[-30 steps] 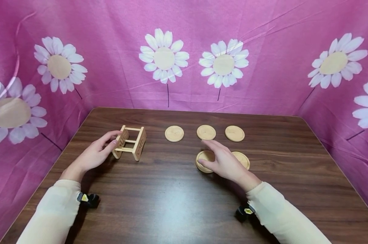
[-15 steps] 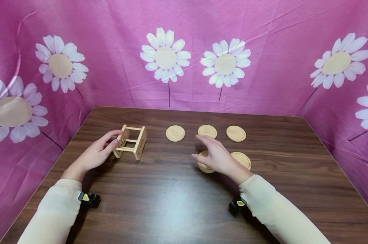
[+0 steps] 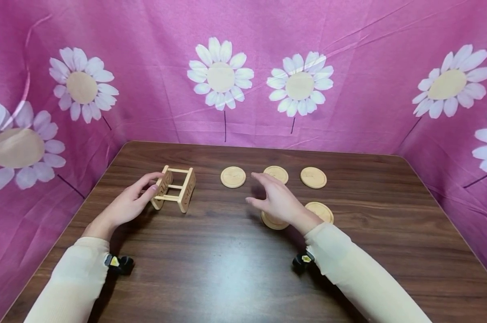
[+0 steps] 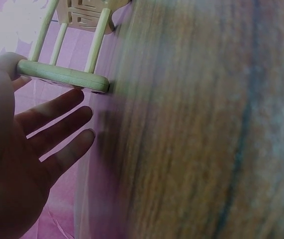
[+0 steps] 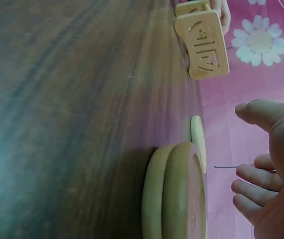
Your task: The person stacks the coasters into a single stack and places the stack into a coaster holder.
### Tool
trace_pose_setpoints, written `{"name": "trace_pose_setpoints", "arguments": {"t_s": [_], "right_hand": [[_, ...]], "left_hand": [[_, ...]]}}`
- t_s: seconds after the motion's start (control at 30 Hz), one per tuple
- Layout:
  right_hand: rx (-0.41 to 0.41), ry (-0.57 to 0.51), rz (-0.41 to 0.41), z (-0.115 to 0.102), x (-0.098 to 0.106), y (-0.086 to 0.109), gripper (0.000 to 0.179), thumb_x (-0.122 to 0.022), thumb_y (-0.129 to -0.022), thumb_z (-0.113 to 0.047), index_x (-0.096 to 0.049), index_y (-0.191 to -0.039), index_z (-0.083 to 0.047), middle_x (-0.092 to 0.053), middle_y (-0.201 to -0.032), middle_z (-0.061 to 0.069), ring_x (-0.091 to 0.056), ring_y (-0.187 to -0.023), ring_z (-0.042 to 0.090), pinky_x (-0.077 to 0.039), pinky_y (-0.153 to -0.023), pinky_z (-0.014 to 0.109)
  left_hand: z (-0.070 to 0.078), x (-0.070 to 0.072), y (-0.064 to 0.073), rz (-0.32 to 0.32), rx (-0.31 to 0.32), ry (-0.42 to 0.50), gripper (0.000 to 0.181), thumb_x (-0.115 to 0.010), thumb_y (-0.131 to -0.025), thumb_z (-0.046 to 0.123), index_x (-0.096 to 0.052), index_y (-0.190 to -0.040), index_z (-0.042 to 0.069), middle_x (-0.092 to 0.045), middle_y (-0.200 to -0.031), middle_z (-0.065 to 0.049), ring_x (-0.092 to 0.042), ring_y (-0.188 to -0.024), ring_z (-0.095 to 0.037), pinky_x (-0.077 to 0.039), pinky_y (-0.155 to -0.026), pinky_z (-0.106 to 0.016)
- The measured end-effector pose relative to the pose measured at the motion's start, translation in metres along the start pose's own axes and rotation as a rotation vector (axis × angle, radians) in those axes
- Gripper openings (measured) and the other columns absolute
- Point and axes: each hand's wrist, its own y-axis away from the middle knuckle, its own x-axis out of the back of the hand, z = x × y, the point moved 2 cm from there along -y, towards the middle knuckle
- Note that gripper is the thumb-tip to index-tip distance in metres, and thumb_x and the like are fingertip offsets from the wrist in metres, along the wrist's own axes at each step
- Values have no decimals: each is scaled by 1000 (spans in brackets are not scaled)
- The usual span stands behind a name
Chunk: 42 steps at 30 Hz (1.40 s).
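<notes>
My left hand (image 3: 127, 204) pinches the left side panel of a small wooden coaster holder (image 3: 186, 190) with thumb and index finger; its other fingers (image 4: 67, 152) extend loosely below the panel. Cut-out lettering marks the holder's side panels, which several rods join. My right hand (image 3: 278, 197) hovers with fingers spread and nothing in them, over two stacked round wooden coasters (image 5: 174, 194) that it partly hides in the head view. Around it lie a coaster (image 3: 233, 177) at back left, another coaster (image 3: 281, 172) behind the fingers, a coaster (image 3: 313, 177) at back right and a coaster (image 3: 321, 211) beside the forearm.
The dark brown wooden table (image 3: 227, 251) bears everything. A pink cloth (image 3: 158, 80) printed with white daisies surrounds its back and sides. Each sleeve carries a small black wrist camera, the left camera (image 3: 120, 264) and the right camera (image 3: 302, 261).
My right hand has moved left and slightly away from me over the coasters, uncovering more of the near right one. The left hand and the coaster holder have stayed in place.
</notes>
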Motion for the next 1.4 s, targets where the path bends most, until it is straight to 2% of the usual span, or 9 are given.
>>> {"name": "trace_pose_setpoints", "arguments": {"t_s": [0.27,0.53,0.83,1.1,1.4], "right_hand": [[-38,-31,-14,0,-2,-16,77,-79,-98,-34,-48,-158,4,-56,-159,23,-51,-150,39,-40,-125,53],[-3,-3,-15,-4,-8,-33,77,-81,-97,-31,-50,-156,6,-57,-158,24,-52,-150,39,-38,-126,54],[-3,17,-50,-5,-15,-45,79,-81,-96,-30,-47,-157,8,-55,-159,25,-50,-151,40,-38,-127,52],[-15,31,-69,1,-22,-55,81,-82,-94,-28,-46,-157,9,-61,-151,26,-55,-146,38,-41,-125,48],[-68,25,-109,4,-26,-65,85,-80,-94,-29,-41,-159,9,-51,-160,29,-48,-152,40,-37,-128,48]], "left_hand": [[-2,0,-1,-3,-3,11,42,-45,-117,21,-48,-158,12,-68,-134,-25,-63,-120,-35,-48,-97,-32],[-1,-1,-1,0,-2,20,43,-44,-117,22,-48,-159,12,-67,-136,-26,-63,-122,-36,-47,-98,-31],[-2,-1,-1,5,-5,19,42,-44,-117,21,-48,-158,12,-68,-135,-25,-62,-121,-34,-47,-98,-28],[-3,-1,-1,3,-2,20,42,-44,-117,21,-48,-159,13,-68,-135,-25,-63,-121,-33,-47,-99,-31],[-2,-1,-1,1,-1,19,43,-44,-117,21,-47,-159,13,-69,-134,-24,-63,-119,-32,-47,-98,-30]]}}
